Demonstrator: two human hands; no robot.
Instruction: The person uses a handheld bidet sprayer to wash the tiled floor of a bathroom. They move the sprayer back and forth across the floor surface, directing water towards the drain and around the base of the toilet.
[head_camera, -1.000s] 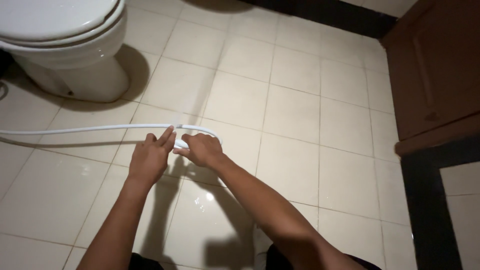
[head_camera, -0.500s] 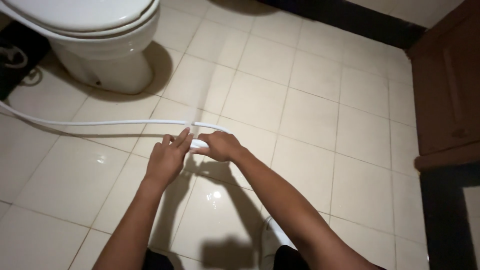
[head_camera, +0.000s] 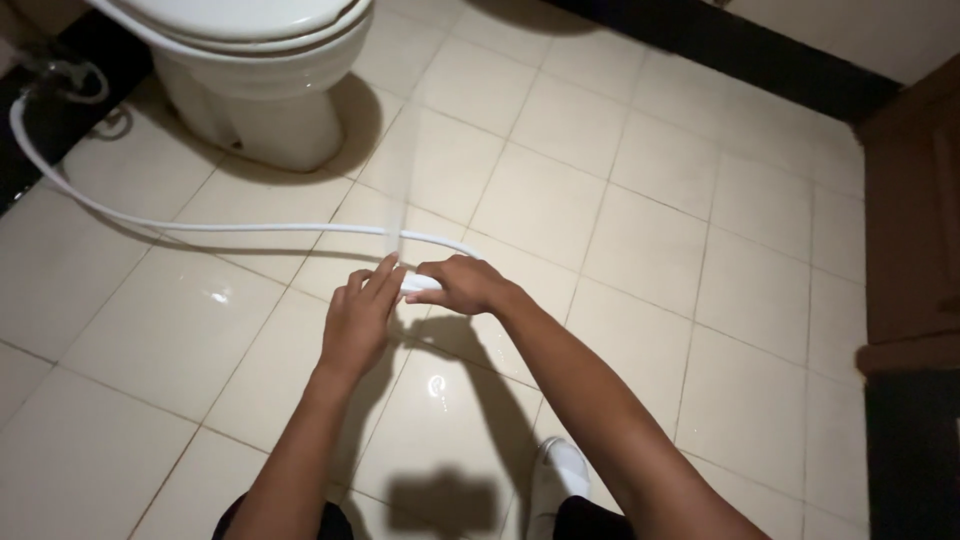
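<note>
My right hand (head_camera: 462, 286) grips a white spray nozzle (head_camera: 420, 284) low over the tiled floor. A thin jet of water (head_camera: 403, 190) shoots from it away from me toward the far tiles. My left hand (head_camera: 358, 320) is beside it, fingers stretched out and touching the nozzle's left end. A white hose (head_camera: 220, 227) runs from the nozzle left across the floor, then curves up toward the wall fitting (head_camera: 60, 75) at the far left.
A white toilet (head_camera: 255, 60) stands at the top left. A brown wooden door or cabinet (head_camera: 910, 220) is on the right. A dark skirting band (head_camera: 720, 45) runs along the far wall. The cream floor tiles (head_camera: 180, 340) look wet and glossy. My white shoe (head_camera: 560, 475) shows below.
The view has shifted so the toilet sits higher and more of the hose's left end shows. Both hands stay together on the nozzle; the water jet still sprays forward.
</note>
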